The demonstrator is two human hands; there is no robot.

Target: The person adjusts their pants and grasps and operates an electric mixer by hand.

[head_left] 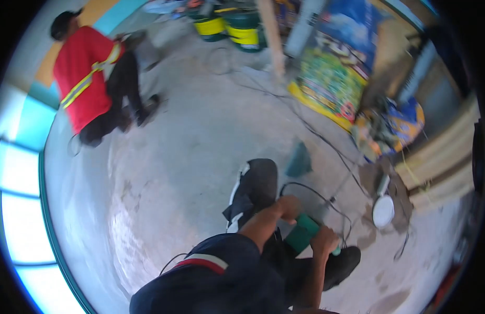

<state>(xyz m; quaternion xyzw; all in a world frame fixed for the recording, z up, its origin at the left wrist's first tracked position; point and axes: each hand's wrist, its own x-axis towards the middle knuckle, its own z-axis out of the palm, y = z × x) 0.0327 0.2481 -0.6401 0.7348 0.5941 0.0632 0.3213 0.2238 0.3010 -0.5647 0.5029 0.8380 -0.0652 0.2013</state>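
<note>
- The person's right hand [326,241] is closed around the near end of a green tool [302,234], a bit of green showing past the fist.
- The left hand [290,208] is curled at the tool's far end and seems to touch it; blur hides the fingers, so I cannot tell whether it grips.
- The green tool is held between the two hands, tilted, above the person's dark-trousered legs, toward the near edge of the floor [185,152].
- A dark cord [316,193] loops just beyond the hands.
- A teal piece [299,159] lies on the floor beyond the loop, near the person's knee.
- Toward the floor's right edge, a white round object [383,211] sits on a brown patch, near stacked timber [444,152].
- At the far right corner, a large printed sack [336,68] lies beside a wooden post [272,39], with a crumpled bag [391,128] nearer.
- Two dark buckets with yellow bands [244,35] stand at the far edge.
- A co-worker in a red top [88,73] crouches near the floor's far left corner, well apart.
</note>
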